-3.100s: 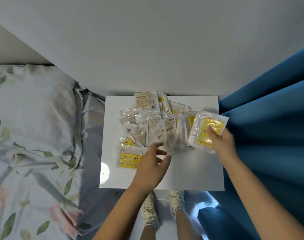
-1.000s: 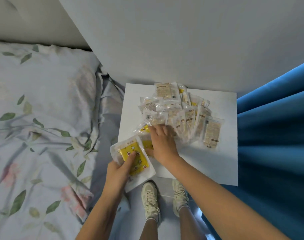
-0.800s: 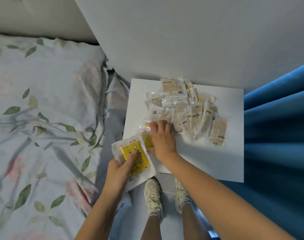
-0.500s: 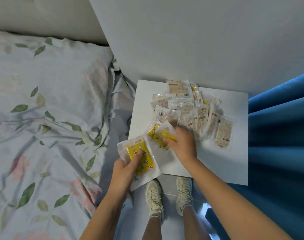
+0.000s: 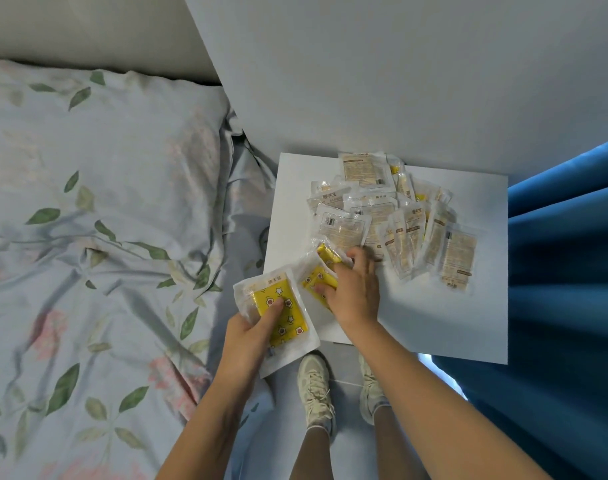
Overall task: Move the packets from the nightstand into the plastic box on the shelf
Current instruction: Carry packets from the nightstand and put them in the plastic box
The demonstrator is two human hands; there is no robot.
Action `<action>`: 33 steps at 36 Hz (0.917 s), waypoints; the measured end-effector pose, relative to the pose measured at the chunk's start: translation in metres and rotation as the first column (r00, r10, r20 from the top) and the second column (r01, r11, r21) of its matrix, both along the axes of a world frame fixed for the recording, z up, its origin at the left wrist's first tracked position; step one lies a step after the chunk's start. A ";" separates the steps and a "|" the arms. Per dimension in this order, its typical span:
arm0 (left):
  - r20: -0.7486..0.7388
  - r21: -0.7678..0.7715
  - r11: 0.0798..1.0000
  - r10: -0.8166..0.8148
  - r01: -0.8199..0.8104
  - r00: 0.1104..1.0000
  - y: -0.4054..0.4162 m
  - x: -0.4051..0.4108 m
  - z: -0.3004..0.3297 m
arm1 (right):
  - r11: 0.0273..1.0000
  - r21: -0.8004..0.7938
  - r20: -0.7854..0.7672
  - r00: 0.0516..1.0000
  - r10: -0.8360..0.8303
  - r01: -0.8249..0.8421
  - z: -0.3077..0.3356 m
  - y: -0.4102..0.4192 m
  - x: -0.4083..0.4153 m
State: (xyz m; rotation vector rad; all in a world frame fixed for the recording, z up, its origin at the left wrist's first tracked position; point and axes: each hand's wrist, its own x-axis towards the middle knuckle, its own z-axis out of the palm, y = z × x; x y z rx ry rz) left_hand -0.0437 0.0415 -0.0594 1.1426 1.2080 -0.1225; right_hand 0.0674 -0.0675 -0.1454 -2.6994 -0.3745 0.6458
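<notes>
1. Nearest, at the 6 o'clock edge of the view, two pale sneakers (image 5: 314,386) stand on the grey floor (image 5: 281,427), toes toward the table, with bare legs rising out of them.
2. The left hand (image 5: 248,336) sits at about 7 o'clock from the table's near-left corner. Its fingers grip a clear packet with a yellow star-printed pad (image 5: 278,310), thumb pressed across the yellow face and the other fingers wrapped underneath. That packet is in the air, overhanging the table's near-left corner and the floor.
3. Just to its right, at 3 o'clock, the right hand (image 5: 356,289) reaches over the near-left part of the white table (image 5: 434,323). Its fingers are curled onto a second yellow packet (image 5: 318,280), thumb on the near side and fingertips on the far side; that packet touches the one in the left hand. I cannot tell whether it is lifted off the tabletop.
4. Beyond the right hand, toward 12 and 1 o'clock, the pile of packets (image 5: 392,216) lies on the table, overlapping, mostly showing pale beige printed backs. The right-most ones fan out in a row.
5. At 9 o'clock from the table is a bed with a floral leaf-print sheet (image 5: 98,237), rumpled against the table's side.
6. At 3 o'clock hangs a blue curtain (image 5: 565,271), touching the table's right edge.
7. Farthest, at 12 o'clock, a plain pale wall (image 5: 382,71) rises behind the table.
</notes>
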 end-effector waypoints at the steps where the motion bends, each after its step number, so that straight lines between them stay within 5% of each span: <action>1: -0.003 0.001 1.000 0.000 0.000 1.000 0.000 0.000 0.000 | 1.000 -0.002 0.002 1.000 0.014 -0.014 0.001 0.000 0.001; 7: -0.007 0.019 0.999 -0.027 0.027 1.000 0.002 -0.007 -0.001 | 0.999 -0.001 -0.018 0.998 0.052 -0.053 0.002 -0.003 0.002; 12: -0.007 0.049 0.995 -0.084 0.084 0.996 0.004 -0.018 0.004 | 0.946 0.292 -0.133 0.986 -0.104 0.140 0.006 -0.020 -0.001; 19: 0.076 0.115 0.993 -0.041 0.032 0.996 0.009 -0.031 0.035 | 0.656 0.525 -0.609 0.778 -0.156 0.542 0.066 -0.040 -0.007; 25: 0.137 0.135 0.990 0.011 -0.030 0.990 0.014 -0.051 0.088 | 0.548 0.440 -0.792 0.595 -0.136 0.711 0.144 -0.038 -0.021; 33: 0.287 0.189 0.971 0.085 -0.143 0.954 0.015 -0.088 0.180 | 0.570 0.528 -0.758 0.652 -0.019 0.630 0.263 -0.029 -0.034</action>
